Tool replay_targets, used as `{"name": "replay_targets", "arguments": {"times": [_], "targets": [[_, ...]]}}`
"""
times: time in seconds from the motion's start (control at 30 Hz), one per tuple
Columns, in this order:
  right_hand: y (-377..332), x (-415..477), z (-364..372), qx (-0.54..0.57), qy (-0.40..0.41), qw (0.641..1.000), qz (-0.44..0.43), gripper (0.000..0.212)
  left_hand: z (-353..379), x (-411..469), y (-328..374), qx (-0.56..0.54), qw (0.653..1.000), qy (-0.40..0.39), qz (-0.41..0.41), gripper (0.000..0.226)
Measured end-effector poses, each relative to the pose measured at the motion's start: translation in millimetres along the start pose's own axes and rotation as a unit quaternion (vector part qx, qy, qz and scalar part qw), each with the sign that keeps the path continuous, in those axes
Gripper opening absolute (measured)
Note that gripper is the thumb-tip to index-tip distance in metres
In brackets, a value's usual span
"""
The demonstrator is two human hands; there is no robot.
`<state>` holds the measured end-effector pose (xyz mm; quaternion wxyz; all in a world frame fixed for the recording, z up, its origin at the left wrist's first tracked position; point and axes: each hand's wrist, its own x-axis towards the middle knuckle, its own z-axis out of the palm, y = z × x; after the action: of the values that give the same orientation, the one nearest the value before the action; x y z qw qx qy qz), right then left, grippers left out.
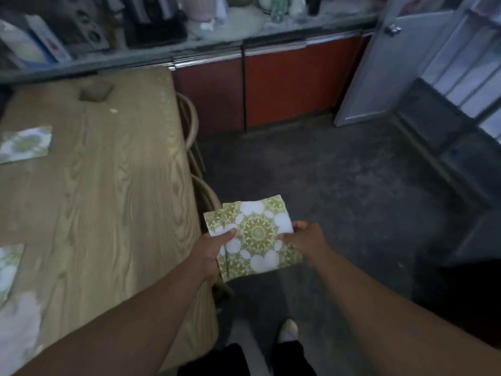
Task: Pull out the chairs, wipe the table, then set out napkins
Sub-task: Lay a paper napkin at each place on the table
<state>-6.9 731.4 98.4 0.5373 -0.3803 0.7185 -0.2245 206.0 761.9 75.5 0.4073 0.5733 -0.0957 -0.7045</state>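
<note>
Both my hands hold a small stack of green-and-white patterned napkins (256,237) just off the right edge of the wooden table (108,185), above the floor. My left hand (210,251) pinches the stack's left side, thumb on top. The stack's right side is gripped by my right hand (305,237). One napkin (25,143) lies flat on the table at the far left, and another napkin (8,264) shows at the near left edge. Two curved wooden chair backs (189,123) (207,194) stand close along the table's right side.
A dark folded cloth (95,90) lies at the table's far end. Red cabinets (284,85) under a cluttered counter run along the back. An open grey door (379,71) stands at the right. Dark floor (339,185) stretches to the right of the table.
</note>
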Motion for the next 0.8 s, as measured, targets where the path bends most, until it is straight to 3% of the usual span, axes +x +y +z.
{"name": "replay_targets", "arguments": {"times": [0.17, 0.37, 0.47, 0.57, 0.7, 0.8], "targets": [[-39.3, 52.3, 13.6, -0.053, -0.084, 0.995, -0.018, 0.021, 6.2, 3.5, 12.9, -0.084, 0.993, 0.063, 0.053, 0.027], [-80.3, 94.4, 73.7, -0.114, -0.183, 0.975, -0.044, 0.02, -35.3, 18.0, 28.7, -0.154, 0.962, 0.2, 0.099, 0.032], [-101.4, 109.5, 110.1, -0.146, -0.221, 0.962, -0.06, 0.023, -58.5, 24.5, 35.6, -0.174, 0.95, 0.24, 0.102, 0.025], [-119.8, 118.9, 142.5, -0.182, -0.258, 0.947, -0.064, 0.018, -82.6, 34.7, 35.6, -0.195, 0.931, 0.294, 0.088, 0.036], [-139.1, 132.8, 182.0, -0.222, -0.3, 0.925, -0.068, 0.014, -99.2, 40.8, 44.1, -0.239, 0.913, 0.317, 0.091, 0.039], [-151.2, 140.7, 209.4, -0.258, -0.329, 0.905, -0.076, 0.025, -109.0, 37.0, 53.3, -0.271, 0.902, 0.316, 0.119, 0.035]]}}
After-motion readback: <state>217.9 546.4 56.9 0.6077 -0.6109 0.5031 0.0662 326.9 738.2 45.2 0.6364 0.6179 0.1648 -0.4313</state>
